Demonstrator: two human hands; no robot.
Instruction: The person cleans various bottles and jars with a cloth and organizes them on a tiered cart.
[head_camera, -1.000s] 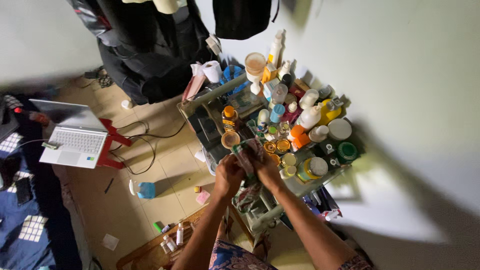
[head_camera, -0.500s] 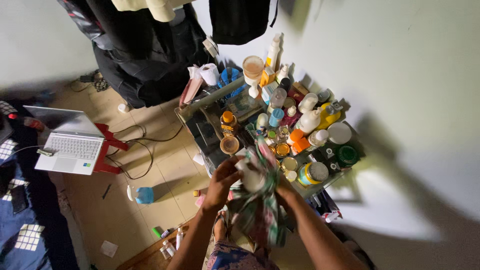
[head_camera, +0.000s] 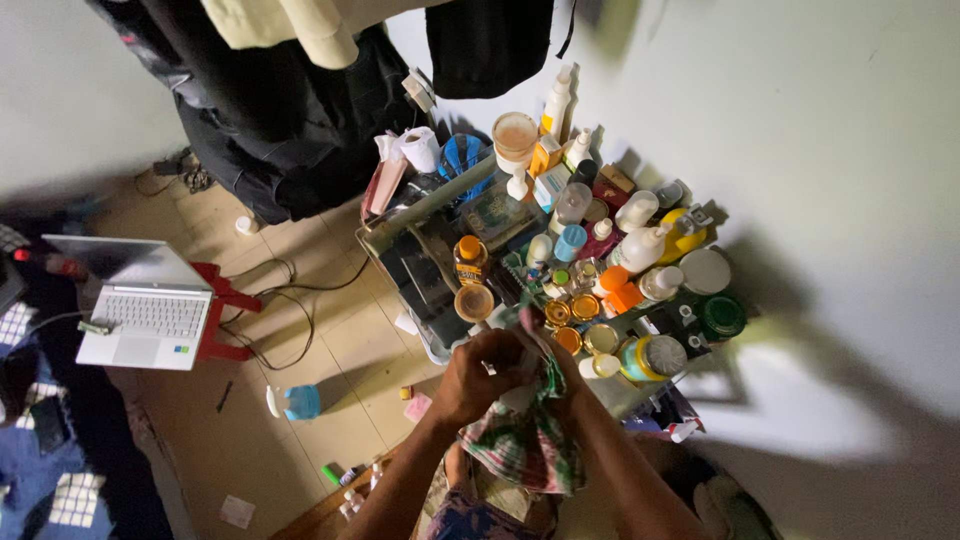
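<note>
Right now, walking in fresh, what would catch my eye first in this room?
Probably the crowded shelf against the wall, packed with bottles, jars and tubs, an orange-capped bottle near its front. Just below, the left hand and right hand work a checked cloth around a small white object. Off to the left, an open laptop sits on a red stool.

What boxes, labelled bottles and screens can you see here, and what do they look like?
Laptop: open on the red stool at left, silver, white keys, screen dim.
Orange-capped bottle: near front of the crowded shelf, dark with yellow label.
Small box: back of shelf, upright, orange-yellow.
Tall bottle: against the wall, slim, white.
Big jar: right front, yellow and blue label, grey lid.
</note>
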